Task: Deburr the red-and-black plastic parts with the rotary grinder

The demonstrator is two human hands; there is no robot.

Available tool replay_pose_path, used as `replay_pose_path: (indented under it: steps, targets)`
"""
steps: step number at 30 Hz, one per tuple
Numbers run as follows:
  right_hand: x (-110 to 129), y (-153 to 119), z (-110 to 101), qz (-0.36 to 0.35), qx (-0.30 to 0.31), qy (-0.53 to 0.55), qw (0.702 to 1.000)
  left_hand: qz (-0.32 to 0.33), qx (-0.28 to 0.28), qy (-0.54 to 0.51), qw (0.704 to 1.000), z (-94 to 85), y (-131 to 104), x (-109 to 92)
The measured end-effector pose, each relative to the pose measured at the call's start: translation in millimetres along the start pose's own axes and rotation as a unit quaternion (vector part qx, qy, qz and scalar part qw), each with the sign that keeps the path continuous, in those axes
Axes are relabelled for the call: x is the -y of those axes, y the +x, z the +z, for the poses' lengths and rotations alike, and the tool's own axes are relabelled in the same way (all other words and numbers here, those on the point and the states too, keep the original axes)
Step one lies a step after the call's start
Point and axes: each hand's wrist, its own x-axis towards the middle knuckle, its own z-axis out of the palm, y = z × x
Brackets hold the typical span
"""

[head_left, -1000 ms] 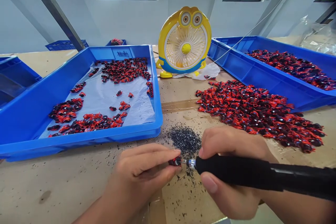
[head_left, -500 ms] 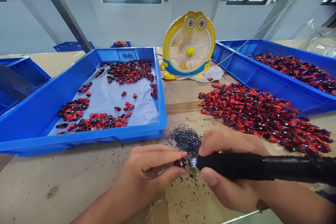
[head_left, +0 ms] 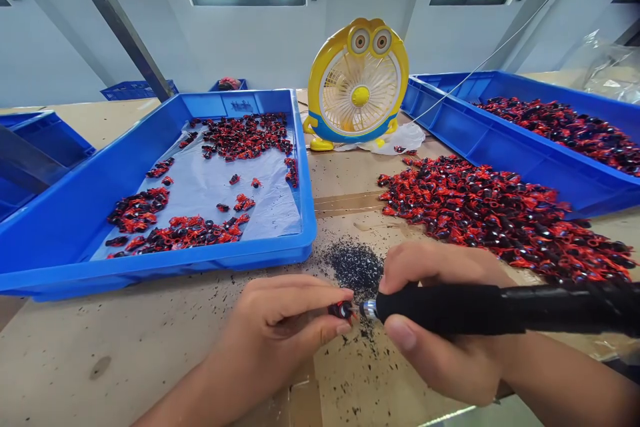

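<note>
Between the thumb and fingers of my left hand (head_left: 285, 333) is a small black and red part (head_left: 342, 309). My right hand (head_left: 445, 320) is wrapped round a black cylindrical tool (head_left: 450, 308) with a silver collar. The tool's thin tip points left and meets the part, or comes very close to it. Below and behind the hands, black shavings (head_left: 355, 267) are scattered on the brown tabletop (head_left: 60, 353). A large pile of red and black parts (head_left: 490, 213) lies beyond my right hand.
At the left, a blue tray (head_left: 160, 260) holds clusters of similar parts on a white sheet. Another blue tray (head_left: 530, 147) with many parts stands at the right. A yellow fan (head_left: 360, 95) is at the back centre.
The right hand and the tool's rear end have risen slightly in view. The left hand keeps its hold on the part, and the whole view has shifted very slightly.
</note>
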Motion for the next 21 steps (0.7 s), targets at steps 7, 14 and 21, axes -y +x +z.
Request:
replay_pose_path:
  steps: [7,14,21]
  targets:
    - [0,-5,7,0.012,-0.036,-0.008,0.999,-0.01,0.008,-0.005,1.0,1.5,-1,1]
    - [0,-2,0,0.009,0.01,0.011,1.0,-0.011,0.005,-0.002,1.0,-0.2,-3,5]
    - [-8,-17,1,0.036,-0.074,0.097,0.992,-0.042,-0.024,0.05,0.998,3.2,-4,3]
